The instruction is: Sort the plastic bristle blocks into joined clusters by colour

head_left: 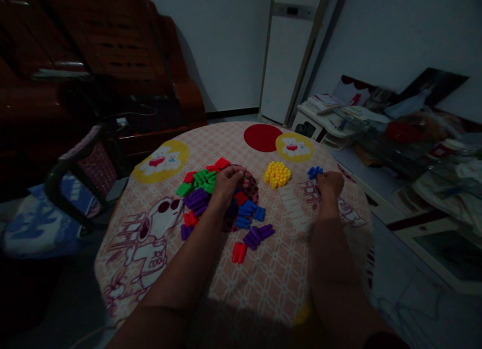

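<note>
My left hand (227,182) hovers over the heap of mixed plastic toy pieces, its fingers curled in towards the thumb; whatever lies between them is hidden. Around it are green pieces (204,179), purple pieces (197,201), red pieces (221,163) and blue pieces (245,212). Off to the right, my right hand (331,182) is closed, its fingertips at a small blue cluster of toy pieces (315,172), apparently pinching one. A pile of yellow pieces (277,175) sits between the two hands. Nearer to me lie loose purple pieces (257,235) and a red pair (238,252).
A patterned cloth covers the round table (278,273). At left stand a chair (90,163) and a dark wooden sofa (124,52). A cluttered low cabinet (399,188) runs along the right wall. A tall white unit (288,57) stands behind the table.
</note>
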The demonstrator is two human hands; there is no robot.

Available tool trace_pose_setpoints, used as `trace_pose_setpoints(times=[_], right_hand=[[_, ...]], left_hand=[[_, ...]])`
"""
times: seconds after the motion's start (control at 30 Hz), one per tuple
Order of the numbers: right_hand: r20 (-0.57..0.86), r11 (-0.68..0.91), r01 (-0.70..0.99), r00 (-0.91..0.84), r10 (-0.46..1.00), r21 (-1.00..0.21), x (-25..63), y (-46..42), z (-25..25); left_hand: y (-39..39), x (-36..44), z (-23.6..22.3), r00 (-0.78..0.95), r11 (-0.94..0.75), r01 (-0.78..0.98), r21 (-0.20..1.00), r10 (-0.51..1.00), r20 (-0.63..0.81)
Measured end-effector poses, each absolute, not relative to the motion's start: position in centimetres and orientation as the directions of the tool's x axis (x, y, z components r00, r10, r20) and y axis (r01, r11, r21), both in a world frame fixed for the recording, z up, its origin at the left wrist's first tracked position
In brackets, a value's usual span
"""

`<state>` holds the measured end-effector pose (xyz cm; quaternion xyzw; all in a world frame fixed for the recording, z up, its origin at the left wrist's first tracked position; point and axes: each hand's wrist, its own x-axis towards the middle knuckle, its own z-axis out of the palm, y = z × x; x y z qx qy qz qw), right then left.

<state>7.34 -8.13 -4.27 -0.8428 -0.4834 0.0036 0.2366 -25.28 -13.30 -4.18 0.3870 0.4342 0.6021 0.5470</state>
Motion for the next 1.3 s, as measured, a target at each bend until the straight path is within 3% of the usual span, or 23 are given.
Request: trace_pose_setpoints(times=[0.13, 0.4, 0.57, 0.8, 0.9, 0.97, 1.03, 1.1, 1.2, 1.3], right_hand=[[0.158, -0.385, 0.863, 0.452, 0.878, -0.328, 8.5, -7.9, -4.2], [0.191, -0.3, 0.843, 0.417, 0.889, -0.446, 7.9, -7.2, -4.4], [0.26, -0.313, 0.871, 0.424, 0.868, -0.379, 5.8, -7.5, -4.7], [0.245, -0.357, 0.89, 0.428, 0.87, -0.285, 4.6, -8.0, -4.8], [0.238, -0.369, 0.884, 0.439, 0.866, -0.285, 4.5, -8.0, -4.6], [0.233, -0.374, 0.881, 0.444, 0.865, -0.291, 4.5, -8.1, -4.5], [0.228, -0.378, 0.878, 0.448, 0.864, -0.292, 4.5, -8.1, -4.4], [0.221, -0.384, 0.877, 0.452, 0.864, -0.289, 4.6, -8.1, -4.4], [0.222, -0.389, 0.876, 0.455, 0.862, -0.284, 4.8, -8.1, -4.5], [0.236, -0.381, 0.88, 0.449, 0.862, -0.282, 4.9, -8.0, -4.7]], left_hand=[[-13.4, -25.3, -3.9, -0.117, -0.027, -0.319, 0.947, 0.993, -0.011], [-13.1, -27.5, -2.9, -0.315, -0.154, -0.235, 0.96, 0.946, 0.075], [-12.7, -29.6, -2.7, -0.432, -0.229, -0.12, 0.966, 0.888, 0.157], [-12.4, -30.8, -2.9, -0.456, -0.24, 0.018, 0.971, 0.862, 0.222], [-12.9, -31.2, -2.5, -0.311, -0.165, 0.137, 0.977, 0.929, 0.201], [-13.5, -31.3, -1.8, -0.043, -0.116, 0.29, 0.95, 0.99, 0.134], [-14.2, -30.8, -1.0, 0.258, -0.16, 0.474, 0.866, 0.965, 0.037], [-14.9, -29.7, -0.3, 0.446, -0.275, 0.642, 0.716, 0.893, -0.058], [-15.7, -27.4, 0.1, 0.526, -0.411, 0.792, 0.452, 0.835, -0.163], [-16.2, -25.4, -0.2, 0.522, -0.46, 0.839, 0.291, 0.831, -0.194]])
